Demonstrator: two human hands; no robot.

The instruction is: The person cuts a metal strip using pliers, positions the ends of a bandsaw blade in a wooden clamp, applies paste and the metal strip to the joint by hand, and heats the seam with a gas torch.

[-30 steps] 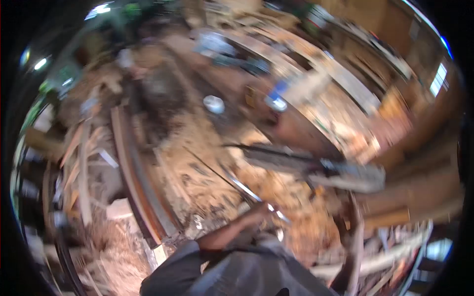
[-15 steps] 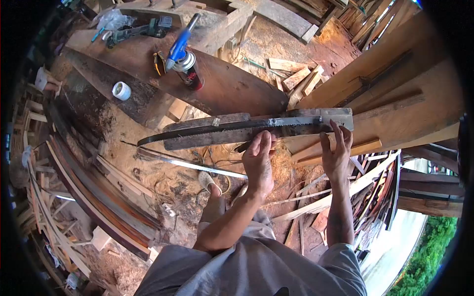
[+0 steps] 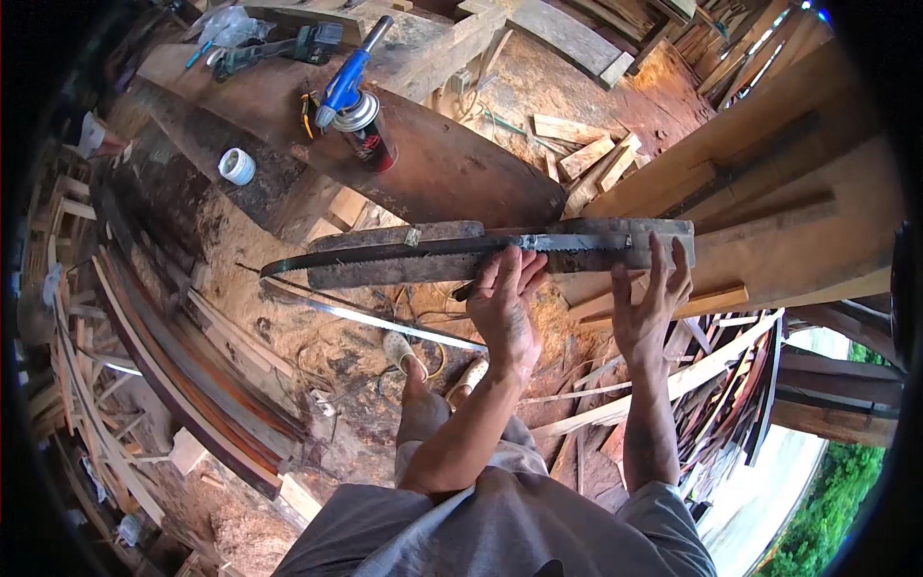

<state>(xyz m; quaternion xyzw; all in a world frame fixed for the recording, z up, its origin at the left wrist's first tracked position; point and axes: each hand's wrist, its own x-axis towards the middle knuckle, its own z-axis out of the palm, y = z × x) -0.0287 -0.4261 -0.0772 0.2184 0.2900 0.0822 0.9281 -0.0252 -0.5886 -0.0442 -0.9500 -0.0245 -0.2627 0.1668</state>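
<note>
A long toothed bandsaw blade (image 3: 370,257) lies along a narrow, weathered wooden support (image 3: 385,274), and its left end curves down into a loop. My left hand (image 3: 510,313) has thumb and fingers closed at the blade's lower, toothed edge, near the middle. A dark stub (image 3: 463,290) sticks out beside this hand; its kind is unclear. My right hand (image 3: 649,313) is open at the right end of the support, fingers spread and pointing up, fingertips close to the blade. The lower run of the blade (image 3: 385,330) hangs shiny below the support.
On a thick plank (image 3: 452,159) stand a blue torch (image 3: 346,87) on a gas can (image 3: 373,144), orange-handled pliers (image 3: 308,115) and a cordless power tool (image 3: 274,56). A white tub (image 3: 236,166) sits farther left. Stacked boards (image 3: 192,361) and wood scraps lie around.
My left hand has shifted slightly along the blade and reaches higher onto its edge. My right hand has lowered and its fingers have spread apart. The view has shifted slightly.
</note>
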